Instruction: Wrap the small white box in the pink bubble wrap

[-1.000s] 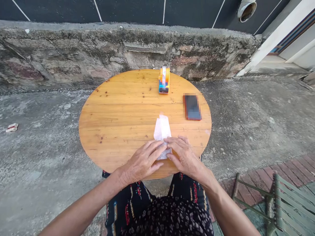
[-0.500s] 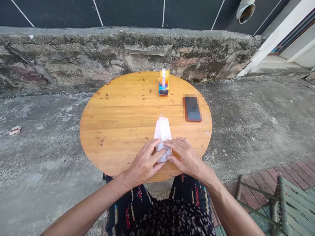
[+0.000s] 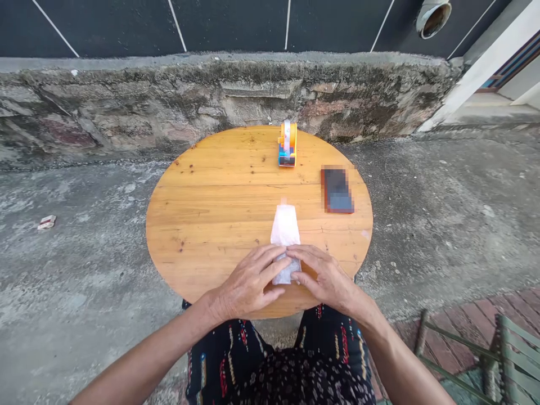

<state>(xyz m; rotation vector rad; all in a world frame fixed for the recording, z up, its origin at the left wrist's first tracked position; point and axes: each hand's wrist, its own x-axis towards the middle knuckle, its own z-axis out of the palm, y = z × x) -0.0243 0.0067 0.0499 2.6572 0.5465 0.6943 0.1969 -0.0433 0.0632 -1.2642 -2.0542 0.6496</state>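
Wooden tabletop (image 3: 219, 211), white packet (image 3: 286, 225) partly under left hand (image 3: 252, 278) and right hand (image 3: 327, 277)

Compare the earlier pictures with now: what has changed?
Since half a second ago, the left hand's fingertips have moved slightly right across the white packet, nearly meeting the right hand's. The seam on the packet's upper part no longer shows plainly. Nothing was visibly let go: both hands stay on it. The tape dispenser and blurred dark rectangle stayed put.
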